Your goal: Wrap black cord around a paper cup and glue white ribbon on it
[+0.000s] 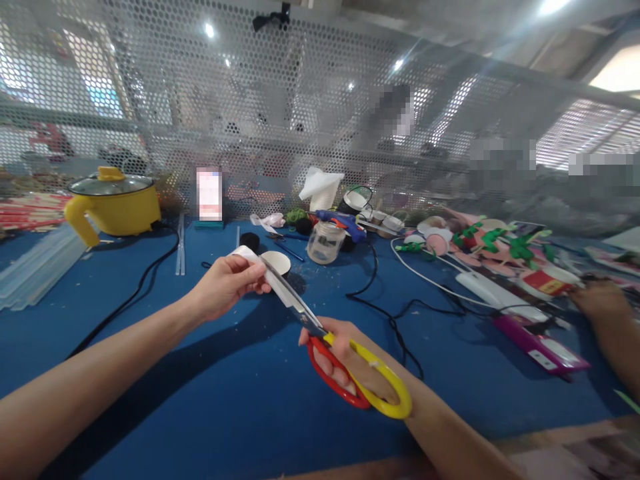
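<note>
My left hand [231, 285] pinches a folded strip of white paper [281, 288] between thumb and fingers. My right hand [340, 353] is wrapped round the handles of a pair of scissors [384, 408], one handle red and the other yellow. Their blades point up and left, lying along the paper strip, close to my left fingertips. Whether the blades have cut into the paper, I cannot tell. Just behind the strip stands a small round cup with a white inside [277, 261], partly hidden by the paper and my hand.
On the blue table [240, 407] a yellow electric pot [125, 207] stands left, by clear glue sticks [43, 267]. A phone [209, 193] stands upright behind. A glass jar [325, 243] and blue glue gun [350, 227] lie mid-back. Cables, a purple box [543, 343] and another person's hand [605, 300] are right.
</note>
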`<state>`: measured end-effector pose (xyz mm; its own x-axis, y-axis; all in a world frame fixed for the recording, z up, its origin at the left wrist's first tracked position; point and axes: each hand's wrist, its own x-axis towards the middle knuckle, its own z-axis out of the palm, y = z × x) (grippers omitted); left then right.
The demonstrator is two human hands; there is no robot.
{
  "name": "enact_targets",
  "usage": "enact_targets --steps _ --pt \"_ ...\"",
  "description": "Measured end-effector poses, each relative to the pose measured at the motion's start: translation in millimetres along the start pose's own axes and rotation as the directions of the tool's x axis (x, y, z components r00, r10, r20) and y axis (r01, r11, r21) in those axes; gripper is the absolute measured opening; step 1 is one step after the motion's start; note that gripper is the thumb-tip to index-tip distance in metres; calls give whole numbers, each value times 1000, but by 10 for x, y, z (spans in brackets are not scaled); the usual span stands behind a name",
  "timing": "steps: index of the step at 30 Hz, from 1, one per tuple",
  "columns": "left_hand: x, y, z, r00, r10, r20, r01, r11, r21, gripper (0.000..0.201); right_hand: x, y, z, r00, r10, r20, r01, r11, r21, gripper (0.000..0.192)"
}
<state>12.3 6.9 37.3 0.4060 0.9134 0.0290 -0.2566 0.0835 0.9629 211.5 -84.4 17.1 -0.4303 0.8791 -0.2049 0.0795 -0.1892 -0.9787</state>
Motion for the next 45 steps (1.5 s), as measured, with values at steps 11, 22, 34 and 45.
enact_targets --steps 11,22,34,45 --pt "-13 -17 17 1000 -26 18 25 999 28 22 4 -35 14 998 -51 27 50 998 25 59" --pt "-29 -26 53 999 11 -35 -9 998 57 21 13 27 11 996 -80 28 77 993 86 60" --pt "-73 -31 80 997 71 -40 -65 990 128 10 16 103 -49 995 -93 41 88 989 118 57" --pt "-72 -12 76 999 5 -49 2 990 140 12 -11 20 -15 999 -41 24 38 995 94 57"
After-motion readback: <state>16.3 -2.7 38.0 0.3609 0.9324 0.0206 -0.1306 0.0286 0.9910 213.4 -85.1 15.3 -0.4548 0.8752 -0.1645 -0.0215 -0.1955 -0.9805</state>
